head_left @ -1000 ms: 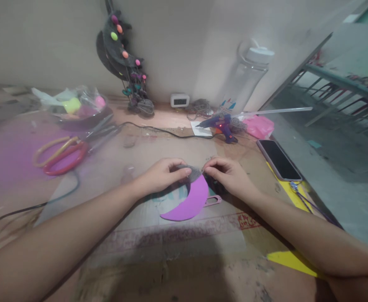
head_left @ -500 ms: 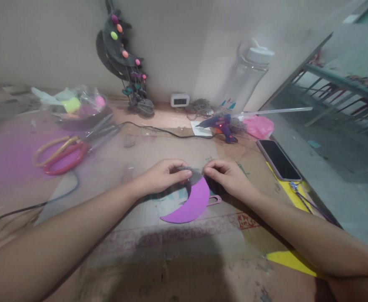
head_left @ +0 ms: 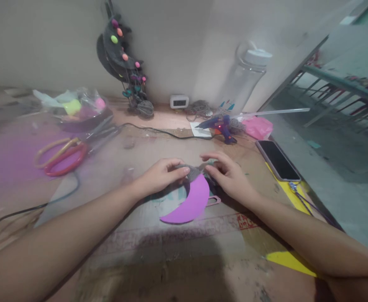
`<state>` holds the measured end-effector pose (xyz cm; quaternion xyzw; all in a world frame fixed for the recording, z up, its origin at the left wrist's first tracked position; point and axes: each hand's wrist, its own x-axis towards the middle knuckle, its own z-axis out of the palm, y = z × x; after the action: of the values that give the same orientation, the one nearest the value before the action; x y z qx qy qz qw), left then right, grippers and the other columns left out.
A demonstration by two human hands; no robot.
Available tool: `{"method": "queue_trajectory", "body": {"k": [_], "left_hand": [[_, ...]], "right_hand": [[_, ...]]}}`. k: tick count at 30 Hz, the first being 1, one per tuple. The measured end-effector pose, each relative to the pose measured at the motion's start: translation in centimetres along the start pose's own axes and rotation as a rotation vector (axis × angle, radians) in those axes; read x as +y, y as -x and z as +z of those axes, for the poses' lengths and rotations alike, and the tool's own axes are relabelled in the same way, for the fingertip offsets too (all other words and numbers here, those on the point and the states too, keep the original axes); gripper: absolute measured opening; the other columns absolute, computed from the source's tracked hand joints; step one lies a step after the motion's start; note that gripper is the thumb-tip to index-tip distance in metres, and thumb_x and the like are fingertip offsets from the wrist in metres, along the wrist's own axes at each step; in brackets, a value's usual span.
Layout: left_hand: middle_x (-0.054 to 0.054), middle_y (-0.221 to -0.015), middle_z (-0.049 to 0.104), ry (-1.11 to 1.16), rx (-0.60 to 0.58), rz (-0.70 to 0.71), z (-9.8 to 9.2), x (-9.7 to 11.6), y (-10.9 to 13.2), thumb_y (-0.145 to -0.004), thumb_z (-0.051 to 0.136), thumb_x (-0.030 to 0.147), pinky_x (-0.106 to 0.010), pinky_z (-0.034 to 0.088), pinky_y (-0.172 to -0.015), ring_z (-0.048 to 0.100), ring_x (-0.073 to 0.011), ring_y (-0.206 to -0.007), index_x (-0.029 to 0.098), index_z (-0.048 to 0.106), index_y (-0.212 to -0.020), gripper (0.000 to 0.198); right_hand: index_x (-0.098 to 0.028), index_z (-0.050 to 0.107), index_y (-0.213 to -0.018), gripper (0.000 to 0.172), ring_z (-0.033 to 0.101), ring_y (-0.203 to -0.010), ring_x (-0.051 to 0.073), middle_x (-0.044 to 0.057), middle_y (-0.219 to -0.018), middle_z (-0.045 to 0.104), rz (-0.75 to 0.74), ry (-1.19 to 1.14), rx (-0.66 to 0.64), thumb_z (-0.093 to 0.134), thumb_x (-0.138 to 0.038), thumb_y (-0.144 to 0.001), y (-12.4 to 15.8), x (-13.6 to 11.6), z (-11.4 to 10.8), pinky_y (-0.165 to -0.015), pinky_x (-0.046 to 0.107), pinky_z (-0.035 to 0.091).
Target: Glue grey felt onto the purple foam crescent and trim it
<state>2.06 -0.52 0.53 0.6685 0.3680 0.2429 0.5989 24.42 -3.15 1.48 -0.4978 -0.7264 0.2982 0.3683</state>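
Note:
A purple crescent-shaped piece (head_left: pixel 188 201), flat like foam or card, lies with its upper end wrapped in grey yarn (head_left: pixel 193 171). My left hand (head_left: pixel 168 173) pinches that wrapped end between thumb and fingers. Just right of the tip, my right hand (head_left: pixel 226 173) has its index finger lifted over a grey strand, the thumb and the other fingers curled in around the yarn; their exact grip is partly hidden. Under the crescent's right edge, a small pink-handled tool (head_left: pixel 214 201) sticks out, most of it covered.
Scissors (head_left: pixel 66 157) and a bowl of bagged colourful pieces (head_left: pixel 85 121) are at left. Behind stand a glue gun (head_left: pixel 218 125) with its cord, a small digital clock (head_left: pixel 179 101), a clear bottle (head_left: pixel 247 79) and a decorated grey crescent (head_left: pixel 117 46). A phone (head_left: pixel 278 160) lies at right.
My right index finger has lifted and stretched out over the wrapped tip, and the right hand has opened slightly. The left hand keeps its pinch; the crescent has barely moved.

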Motion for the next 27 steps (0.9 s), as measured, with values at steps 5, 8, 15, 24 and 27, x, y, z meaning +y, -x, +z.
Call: {"method": "queue_trajectory", "body": {"k": [5,8,15,24,27], "left_hand": [[0.003,-0.063,0.053,0.138,0.132,0.046,0.2,-0.6,-0.4,-0.089,0.051,0.046,-0.021,0.036,-0.054,0.048,-0.0088,-0.056,0.016,0.052,-0.073,0.034],[0.003,-0.064,0.052,0.133,0.163,0.066,0.3,-0.6,-0.4,-0.089,0.051,0.046,-0.022,0.036,-0.055,0.048,-0.0093,-0.057,0.016,0.052,-0.072,0.034],[-0.001,-0.078,0.065,-0.070,0.178,0.083,0.2,0.0,0.0,-0.085,0.057,0.045,-0.023,0.043,-0.061,0.057,-0.0124,-0.067,0.016,0.063,-0.091,0.031],[-0.003,-0.084,0.072,-0.191,0.155,0.051,0.2,0.1,-0.1,-0.081,0.063,0.041,-0.024,0.047,-0.067,0.063,-0.0146,-0.074,0.018,0.069,-0.089,0.026],[-0.002,-0.083,0.071,-0.176,0.152,0.044,0.3,0.2,-0.1,-0.081,0.063,0.043,-0.023,0.046,-0.063,0.062,-0.0140,-0.071,0.018,0.069,-0.090,0.028]], "right_hand": [[-0.021,0.059,-0.095,0.017,0.047,-0.056,0.008,0.000,-0.082,0.059,0.070,-0.129,0.166,0.051,-0.036,-0.091,0.4,0.1,-0.4,-0.052,0.022,0.038],[-0.019,0.063,-0.081,0.023,0.054,-0.063,0.011,0.000,-0.071,0.059,0.092,-0.076,0.061,0.052,-0.037,-0.090,0.7,-0.4,-0.2,-0.058,0.023,0.043],[-0.018,0.064,-0.074,0.027,0.049,-0.043,0.009,-0.002,-0.059,0.057,0.277,-0.098,-0.190,0.058,-0.042,-0.084,1.2,-1.1,0.7,-0.038,0.021,0.037],[-0.017,0.065,-0.072,0.023,0.051,-0.048,0.008,-0.002,-0.060,0.058,0.161,-0.023,-0.188,0.057,-0.034,-0.085,1.1,-1.1,0.9,-0.046,0.021,0.040],[-0.018,0.065,-0.073,0.023,0.050,-0.048,0.008,-0.002,-0.060,0.058,0.166,-0.023,-0.187,0.057,-0.035,-0.086,1.2,-1.0,0.9,-0.046,0.021,0.040]]}}
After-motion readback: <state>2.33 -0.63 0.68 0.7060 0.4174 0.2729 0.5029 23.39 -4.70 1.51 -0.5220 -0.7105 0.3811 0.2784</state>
